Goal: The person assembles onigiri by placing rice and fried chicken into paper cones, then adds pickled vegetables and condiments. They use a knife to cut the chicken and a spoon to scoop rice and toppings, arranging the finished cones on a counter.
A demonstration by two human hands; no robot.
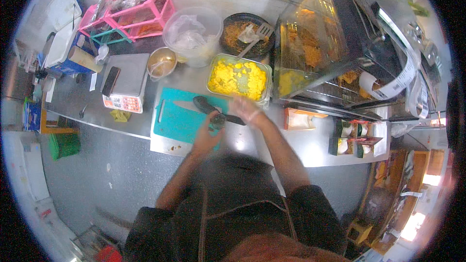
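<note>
My left hand [208,137] is closed around a small, round, dark object [218,122] at the right edge of the teal cutting board [170,121]; its kind is unclear. Just right of it, motion smears the fingers of my right hand [245,110], by the front of a clear tray [266,100] of yellow, diced-looking food [233,76]. On the board lies a knife with a pale blade [183,104]; what looks like its dark handle [236,120] pokes out below my right hand. A long dark piece [203,103] rests across the blade.
Farther back are a scale [128,70] with a phone [111,81] on it, a metal bowl [162,63], a clear tub [206,34] and a black pan [233,18] with a slotted turner [262,34]. A glass food warmer [310,43] and small boxes [349,138] stand at right.
</note>
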